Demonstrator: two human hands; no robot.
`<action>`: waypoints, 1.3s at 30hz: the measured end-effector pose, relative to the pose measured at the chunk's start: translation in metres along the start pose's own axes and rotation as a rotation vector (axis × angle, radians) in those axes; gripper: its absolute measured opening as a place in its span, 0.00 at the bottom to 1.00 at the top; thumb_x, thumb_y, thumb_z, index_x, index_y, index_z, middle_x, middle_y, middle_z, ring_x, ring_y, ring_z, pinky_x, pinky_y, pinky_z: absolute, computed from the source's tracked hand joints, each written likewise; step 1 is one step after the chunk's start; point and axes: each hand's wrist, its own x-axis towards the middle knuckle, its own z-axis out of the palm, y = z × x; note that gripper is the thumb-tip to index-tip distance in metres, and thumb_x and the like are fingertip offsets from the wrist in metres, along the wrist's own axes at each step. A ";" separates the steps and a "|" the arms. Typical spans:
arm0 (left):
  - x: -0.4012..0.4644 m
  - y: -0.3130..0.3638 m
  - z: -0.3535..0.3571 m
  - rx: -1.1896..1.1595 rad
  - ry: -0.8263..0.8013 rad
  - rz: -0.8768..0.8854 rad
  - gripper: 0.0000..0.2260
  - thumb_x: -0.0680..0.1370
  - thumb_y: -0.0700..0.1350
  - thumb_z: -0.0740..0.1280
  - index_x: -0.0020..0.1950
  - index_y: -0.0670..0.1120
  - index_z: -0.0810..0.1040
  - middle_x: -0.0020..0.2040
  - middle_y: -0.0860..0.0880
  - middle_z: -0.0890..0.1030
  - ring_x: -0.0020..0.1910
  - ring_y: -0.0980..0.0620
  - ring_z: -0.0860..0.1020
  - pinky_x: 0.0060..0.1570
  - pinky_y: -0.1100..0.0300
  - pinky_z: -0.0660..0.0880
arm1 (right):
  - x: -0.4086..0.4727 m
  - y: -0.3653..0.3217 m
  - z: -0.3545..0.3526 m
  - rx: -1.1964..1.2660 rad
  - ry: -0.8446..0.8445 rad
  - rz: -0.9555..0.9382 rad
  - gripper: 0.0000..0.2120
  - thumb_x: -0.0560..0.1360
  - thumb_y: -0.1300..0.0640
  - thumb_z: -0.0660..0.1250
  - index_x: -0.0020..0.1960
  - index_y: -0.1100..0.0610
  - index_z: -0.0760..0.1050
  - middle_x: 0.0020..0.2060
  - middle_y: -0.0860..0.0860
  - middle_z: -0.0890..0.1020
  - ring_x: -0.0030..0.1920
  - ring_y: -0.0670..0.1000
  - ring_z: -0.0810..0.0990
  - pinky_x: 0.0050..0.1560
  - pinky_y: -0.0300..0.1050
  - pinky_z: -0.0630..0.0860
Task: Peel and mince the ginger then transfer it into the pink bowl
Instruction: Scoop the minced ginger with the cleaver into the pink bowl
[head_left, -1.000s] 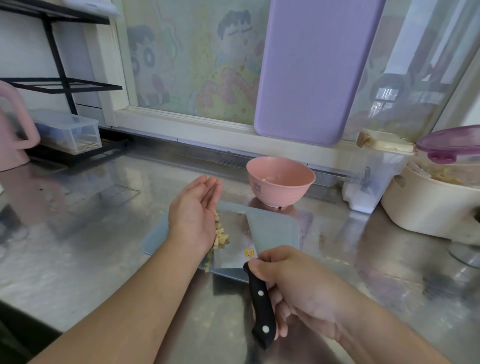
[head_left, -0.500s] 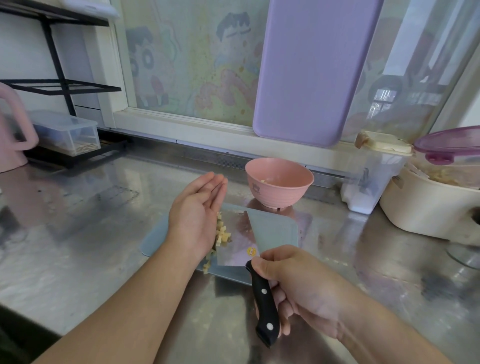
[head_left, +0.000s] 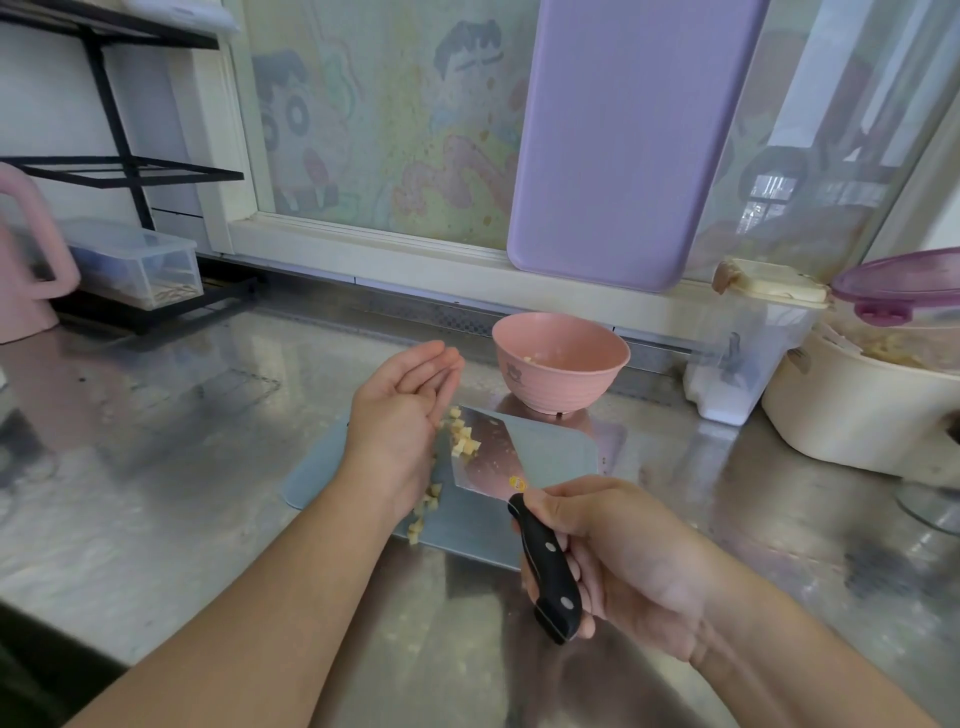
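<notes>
Most of the task looks done from the head view: we see no whole root and no peel, only ginger (head_left: 464, 442) already cut into small pale cubes. Some of it sits on the flat of the cleaver (head_left: 485, 451), some lies on the grey-blue cutting board (head_left: 558, 457) beside and below our left hand (head_left: 404, 415), and a few bits already show inside the pink bowl (head_left: 561, 364), which stands on the desk (head_left: 156, 467) just beyond the board's far edge. What remains, we judge, is gathering the loose cubes and carrying them into the bowl.

Our left hand stands on edge with its fingers straight and released, set like a wall against the pile. Our right hand (head_left: 623, 561) has its fingers clenched round the cleaver's black riveted handle, blade lying nearly flat on the board.

The cubes look moist, fibrous and blocky, still coarse for a mince. The blade is polished steel, flecked with scraps. The bowl is matte, ribbed and round. The desk is brushed metal, shiny and smeared.
</notes>
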 end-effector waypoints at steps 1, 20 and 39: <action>0.000 0.001 -0.002 0.009 -0.002 0.006 0.27 0.77 0.17 0.50 0.62 0.37 0.80 0.59 0.39 0.85 0.61 0.47 0.85 0.63 0.57 0.80 | 0.000 0.000 -0.001 -0.033 0.010 0.002 0.17 0.87 0.59 0.60 0.40 0.63 0.72 0.24 0.59 0.75 0.21 0.55 0.74 0.19 0.40 0.67; -0.008 0.017 -0.032 1.275 -0.188 0.017 0.20 0.85 0.44 0.59 0.76 0.54 0.75 0.74 0.51 0.75 0.61 0.57 0.77 0.62 0.59 0.69 | 0.006 0.006 -0.002 -0.683 0.272 -0.001 0.12 0.85 0.54 0.57 0.49 0.62 0.70 0.31 0.71 0.82 0.23 0.59 0.78 0.20 0.42 0.67; -0.026 -0.018 0.001 1.453 -0.341 0.038 0.08 0.85 0.50 0.55 0.48 0.49 0.67 0.55 0.50 0.72 0.60 0.47 0.71 0.58 0.50 0.69 | 0.010 0.010 0.016 -0.602 0.174 -0.018 0.12 0.86 0.56 0.57 0.48 0.63 0.70 0.26 0.63 0.79 0.20 0.56 0.77 0.19 0.41 0.68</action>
